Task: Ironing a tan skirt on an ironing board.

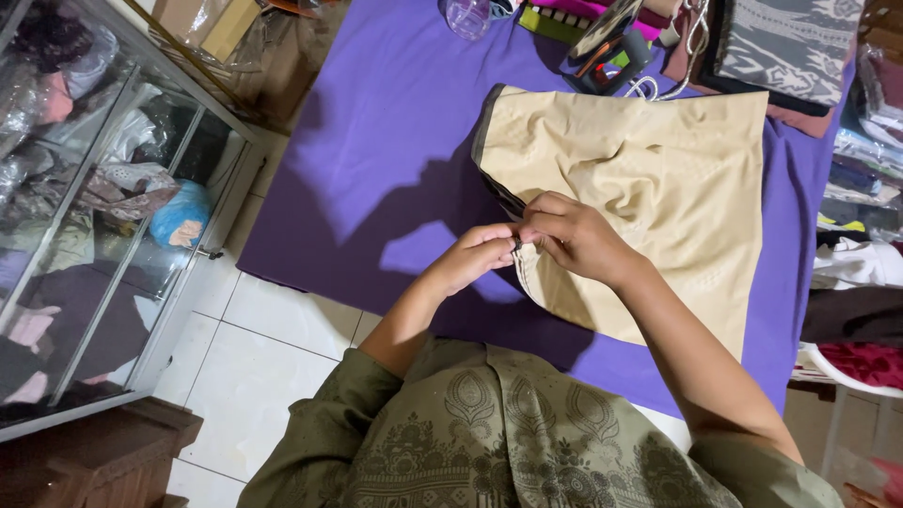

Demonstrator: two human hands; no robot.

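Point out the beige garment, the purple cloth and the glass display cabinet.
beige garment (658, 179), head view, on its wrinkled middle.
purple cloth (386, 122), head view, on a bare stretch left of the garment.
glass display cabinet (103, 179), head view, on its glass top.

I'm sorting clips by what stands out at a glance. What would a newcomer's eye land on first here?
First, the beige garment spread on the purple cloth in the middle of the view. Next, the left hand and the right hand, meeting at the garment's near left edge and pinching it together. At the far left stands a glass cabinet stuffed with bagged fabrics.
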